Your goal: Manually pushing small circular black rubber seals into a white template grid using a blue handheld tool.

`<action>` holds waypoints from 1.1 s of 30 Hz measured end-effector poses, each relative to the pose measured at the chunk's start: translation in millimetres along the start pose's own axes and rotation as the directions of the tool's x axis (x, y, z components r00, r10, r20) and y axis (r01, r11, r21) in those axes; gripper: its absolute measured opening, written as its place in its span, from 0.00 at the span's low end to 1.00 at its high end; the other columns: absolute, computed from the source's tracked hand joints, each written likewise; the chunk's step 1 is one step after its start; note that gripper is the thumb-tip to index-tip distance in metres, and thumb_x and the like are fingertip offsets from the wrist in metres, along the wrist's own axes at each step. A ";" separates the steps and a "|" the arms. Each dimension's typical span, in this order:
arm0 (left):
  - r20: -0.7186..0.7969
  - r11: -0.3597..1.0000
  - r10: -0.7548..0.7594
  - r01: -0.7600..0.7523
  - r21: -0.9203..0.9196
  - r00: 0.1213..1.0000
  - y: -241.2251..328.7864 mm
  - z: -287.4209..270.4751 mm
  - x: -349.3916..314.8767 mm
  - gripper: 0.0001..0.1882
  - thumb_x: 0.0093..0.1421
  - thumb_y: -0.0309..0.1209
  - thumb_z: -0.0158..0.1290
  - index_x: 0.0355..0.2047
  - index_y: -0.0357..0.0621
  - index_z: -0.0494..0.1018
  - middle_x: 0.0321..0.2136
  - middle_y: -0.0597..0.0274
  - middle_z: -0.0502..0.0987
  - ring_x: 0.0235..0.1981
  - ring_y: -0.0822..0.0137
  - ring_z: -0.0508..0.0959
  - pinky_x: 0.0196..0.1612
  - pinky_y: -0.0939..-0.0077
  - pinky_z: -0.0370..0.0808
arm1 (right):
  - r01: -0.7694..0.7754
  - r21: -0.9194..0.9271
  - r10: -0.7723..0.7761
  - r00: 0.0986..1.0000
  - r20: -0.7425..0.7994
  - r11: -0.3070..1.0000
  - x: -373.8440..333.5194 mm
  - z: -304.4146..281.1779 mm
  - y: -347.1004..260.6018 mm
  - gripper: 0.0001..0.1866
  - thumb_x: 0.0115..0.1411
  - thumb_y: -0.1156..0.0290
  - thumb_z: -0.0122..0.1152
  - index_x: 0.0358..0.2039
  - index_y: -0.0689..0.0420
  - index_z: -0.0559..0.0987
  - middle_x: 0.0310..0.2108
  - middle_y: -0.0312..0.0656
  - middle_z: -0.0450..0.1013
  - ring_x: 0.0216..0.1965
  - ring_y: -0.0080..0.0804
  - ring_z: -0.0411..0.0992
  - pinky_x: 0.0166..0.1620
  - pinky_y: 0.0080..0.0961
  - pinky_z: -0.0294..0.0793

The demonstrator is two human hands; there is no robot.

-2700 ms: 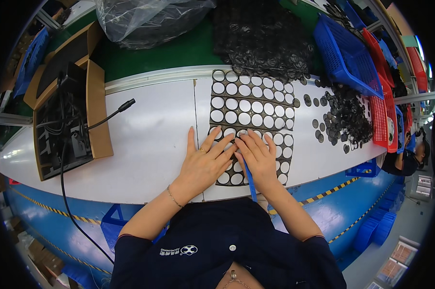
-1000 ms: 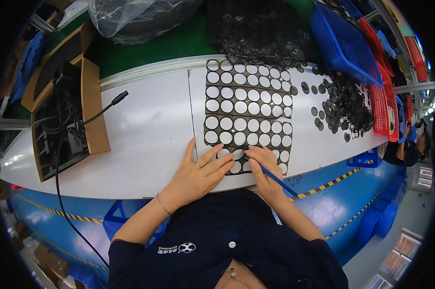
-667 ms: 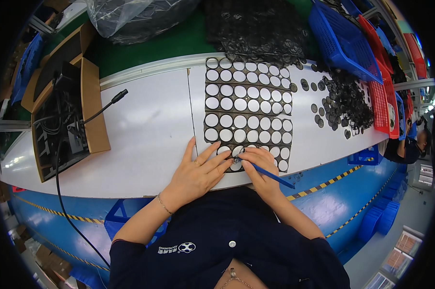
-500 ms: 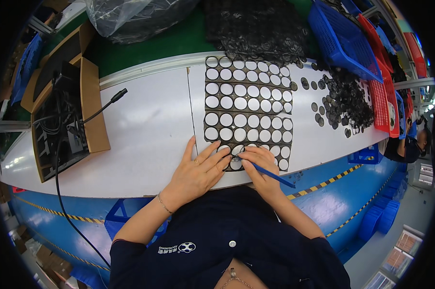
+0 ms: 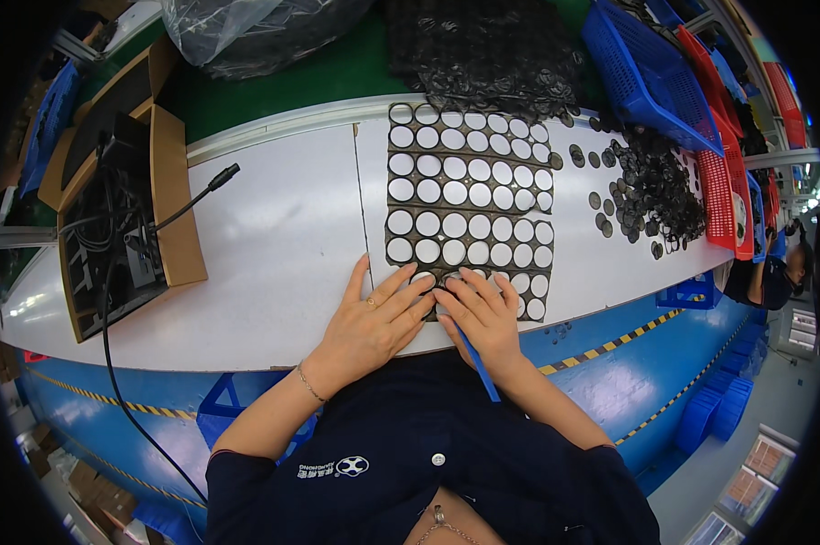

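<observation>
Left hand [image 5: 366, 322] flat, fingers spread on near edge of dark disc sheet [image 5: 469, 195], right hand [image 5: 484, 313] beside it, grip clamped on blue tool [image 5: 475, 359], white counter [image 5: 274, 245] beneath

— What is laid on the tabletop [image 5: 274, 245]?
— A sheet of discs [image 5: 469, 195] is spread at its middle; loose discs [image 5: 651, 191] are scattered to the right, with baskets [image 5: 651, 68] behind them.
— And to the left?
— An open box [image 5: 119, 209] is set there, a cable [image 5: 187, 195] lying beside it.
</observation>
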State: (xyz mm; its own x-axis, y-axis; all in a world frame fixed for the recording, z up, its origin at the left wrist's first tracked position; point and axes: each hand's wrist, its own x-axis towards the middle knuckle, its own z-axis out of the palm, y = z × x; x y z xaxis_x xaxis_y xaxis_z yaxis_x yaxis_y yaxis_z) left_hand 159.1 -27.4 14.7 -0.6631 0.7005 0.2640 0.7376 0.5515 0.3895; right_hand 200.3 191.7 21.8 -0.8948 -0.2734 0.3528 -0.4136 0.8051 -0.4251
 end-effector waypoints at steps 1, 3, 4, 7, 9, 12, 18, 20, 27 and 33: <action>0.008 1.000 0.000 0.000 0.002 1.000 -0.4 0.8 -0.7 0.23 0.60 0.35 0.62 0.56 0.51 0.76 0.62 0.66 0.73 0.67 0.61 0.68 0.70 0.35 0.54 | 0.064 -0.086 -0.064 0.998 0.001 0.994 2.1 0.2 -1.1 0.18 0.59 0.71 0.68 0.51 0.54 0.82 0.47 0.38 0.80 0.58 0.36 0.73 0.65 0.44 0.60; -0.002 1.000 -0.015 0.015 0.014 1.000 1.3 -0.8 -0.5 0.23 0.60 0.35 0.62 0.57 0.53 0.76 0.62 0.67 0.73 0.67 0.61 0.68 0.70 0.35 0.54 | 0.055 -0.123 -0.060 0.998 -0.036 0.991 8.3 -2.3 8.5 0.18 0.59 0.72 0.68 0.51 0.56 0.82 0.48 0.40 0.80 0.59 0.37 0.74 0.64 0.45 0.60; -0.007 1.000 -0.023 0.023 0.020 1.000 2.3 -1.6 -0.2 0.23 0.60 0.35 0.62 0.57 0.53 0.76 0.62 0.67 0.73 0.66 0.61 0.68 0.69 0.35 0.55 | 0.050 -0.141 -0.058 0.997 -0.055 0.989 11.7 -4.9 15.8 0.18 0.59 0.72 0.68 0.51 0.57 0.81 0.48 0.41 0.80 0.59 0.37 0.74 0.64 0.45 0.61; -0.003 0.999 -0.038 0.038 0.021 0.999 3.6 -3.5 -0.5 0.24 0.60 0.35 0.62 0.57 0.55 0.76 0.62 0.67 0.73 0.66 0.61 0.68 0.69 0.35 0.55 | -0.065 -0.121 0.039 0.977 -0.210 0.990 13.8 -16.6 36.8 0.16 0.61 0.76 0.64 0.50 0.61 0.81 0.49 0.46 0.79 0.57 0.42 0.75 0.64 0.46 0.61; -0.007 0.999 -0.039 0.039 0.009 0.999 3.7 -2.7 -0.6 0.24 0.59 0.34 0.62 0.57 0.55 0.76 0.62 0.67 0.73 0.66 0.61 0.68 0.69 0.35 0.55 | -0.157 -0.070 0.131 0.950 -0.284 0.985 12.7 -22.9 37.7 0.14 0.63 0.78 0.60 0.49 0.63 0.81 0.48 0.48 0.79 0.56 0.45 0.75 0.64 0.45 0.62; -0.032 1.000 -0.014 0.014 0.009 0.999 0.3 -0.5 -5.4 0.24 0.58 0.32 0.61 0.57 0.54 0.76 0.61 0.67 0.73 0.66 0.60 0.68 0.69 0.34 0.55 | -0.186 0.165 0.217 0.957 -0.194 0.969 0.0 -24.3 23.0 0.13 0.64 0.78 0.59 0.48 0.63 0.81 0.48 0.48 0.79 0.56 0.45 0.75 0.63 0.45 0.63; -0.021 1.000 -0.002 0.002 0.027 1.000 1.2 -4.2 -13.3 0.24 0.57 0.29 0.61 0.56 0.56 0.77 0.61 0.67 0.73 0.66 0.58 0.69 0.68 0.32 0.56 | -0.322 0.158 0.356 0.884 -0.304 0.934 3.0 -28.0 33.7 0.12 0.66 0.78 0.57 0.48 0.63 0.81 0.48 0.49 0.79 0.56 0.46 0.74 0.64 0.46 0.64; -0.019 0.999 -0.004 0.005 0.042 1.000 0.9 -2.3 -14.3 0.24 0.57 0.30 0.61 0.56 0.58 0.77 0.61 0.66 0.73 0.66 0.59 0.68 0.68 0.32 0.56 | -0.290 0.179 0.330 0.905 -0.268 0.940 -1.2 -30.1 27.4 0.12 0.66 0.78 0.57 0.48 0.63 0.81 0.48 0.48 0.79 0.56 0.47 0.74 0.64 0.46 0.64; -0.016 0.999 0.001 0.000 0.043 1.000 3.8 -4.8 -11.4 0.23 0.60 0.36 0.61 0.57 0.65 0.77 0.63 0.65 0.71 0.68 0.58 0.66 0.68 0.31 0.55 | -0.305 0.378 0.310 0.949 0.048 0.874 -16.3 -11.3 -11.5 0.11 0.66 0.72 0.61 0.47 0.57 0.83 0.46 0.43 0.81 0.55 0.41 0.75 0.64 0.44 0.63; 0.004 0.998 0.001 -0.001 0.061 1.000 4.4 -5.0 -10.7 0.23 0.60 0.39 0.61 0.57 0.66 0.76 0.64 0.65 0.70 0.68 0.57 0.65 0.68 0.30 0.54 | -0.322 0.385 0.325 0.944 0.060 0.865 -14.7 -8.9 -11.3 0.10 0.66 0.70 0.62 0.45 0.57 0.84 0.44 0.41 0.81 0.54 0.39 0.75 0.62 0.42 0.64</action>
State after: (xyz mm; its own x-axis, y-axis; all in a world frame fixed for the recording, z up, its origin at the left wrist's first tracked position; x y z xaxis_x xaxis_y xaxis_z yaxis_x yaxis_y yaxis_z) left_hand 168.9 -34.7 18.0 -0.6621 0.7025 0.2610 0.7446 0.5773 0.3349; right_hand 219.7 191.3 28.8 -0.9890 -0.0277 0.1453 -0.1341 0.5822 -0.8019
